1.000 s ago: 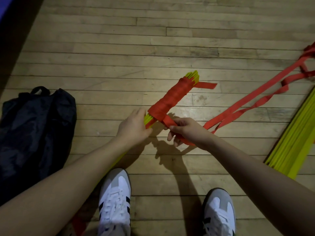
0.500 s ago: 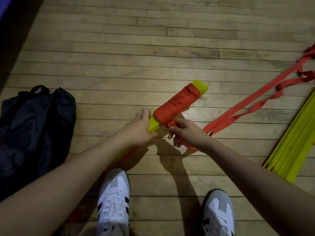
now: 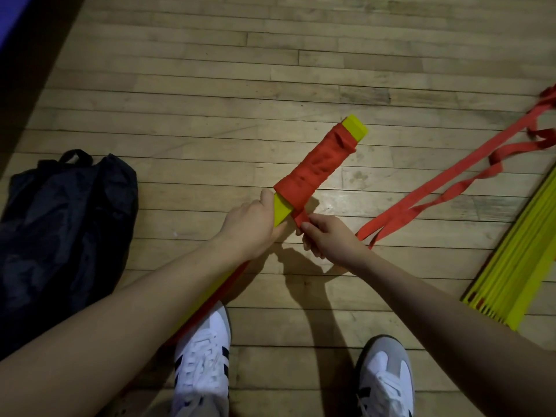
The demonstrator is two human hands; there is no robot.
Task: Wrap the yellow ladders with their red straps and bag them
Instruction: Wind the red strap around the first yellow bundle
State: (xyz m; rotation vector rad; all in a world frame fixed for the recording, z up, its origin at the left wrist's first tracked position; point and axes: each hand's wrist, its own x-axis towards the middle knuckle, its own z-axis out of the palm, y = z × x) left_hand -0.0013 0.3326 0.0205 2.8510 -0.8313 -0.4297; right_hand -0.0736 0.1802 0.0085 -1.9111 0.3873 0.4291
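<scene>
A bundle of yellow ladder rungs (image 3: 357,129) is held above the wooden floor, its far half wound in red strap (image 3: 316,167). My left hand (image 3: 251,227) grips the bundle just below the wrapping. My right hand (image 3: 328,239) pinches the red strap where it leaves the bundle's near side. The loose strap (image 3: 451,188) trails right across the floor in two bands. The bundle's lower part runs under my left forearm, mostly hidden. A black bag (image 3: 66,218) lies on the floor at the left.
A second stack of yellow rungs (image 3: 520,254) lies at the right edge, near the strap's tangled end (image 3: 541,115). My two white shoes (image 3: 204,356) (image 3: 385,383) stand on the wooden floor (image 3: 270,70) below the hands. A dark edge runs along the far left.
The bundle has turned about its length between my hands, showing a flat yellow end now, and its far end has swung upward. A loose strap end seen earlier near its tip is no longer visible.
</scene>
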